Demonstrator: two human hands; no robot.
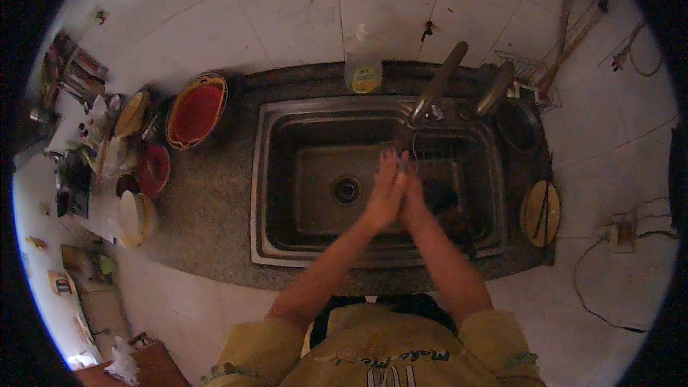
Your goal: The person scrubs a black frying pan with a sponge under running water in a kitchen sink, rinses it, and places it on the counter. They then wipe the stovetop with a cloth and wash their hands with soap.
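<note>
My left hand (386, 193) and my right hand (412, 193) meet palm to palm above the stainless steel sink (255, 183). The left fingers point away from me, extended and slightly apart. Most of the right hand's fingers are hidden behind the left, and whatever lies between the palms is out of sight. Just beyond the fingertips is the faucet (438, 83); whether water runs is hard to make out. The round drain (346, 190) lies left of my hands in the larger basin. To their right is a smaller basin with dark, unclear contents.
A soap pump bottle (364, 72) stands behind the sink. On the left of the stone counter (204, 204) are a red basket (196, 113), a red dish (154, 172) and stacked bowls (134, 219). A round board (540, 215) and a wire rack (524, 72) are at the right.
</note>
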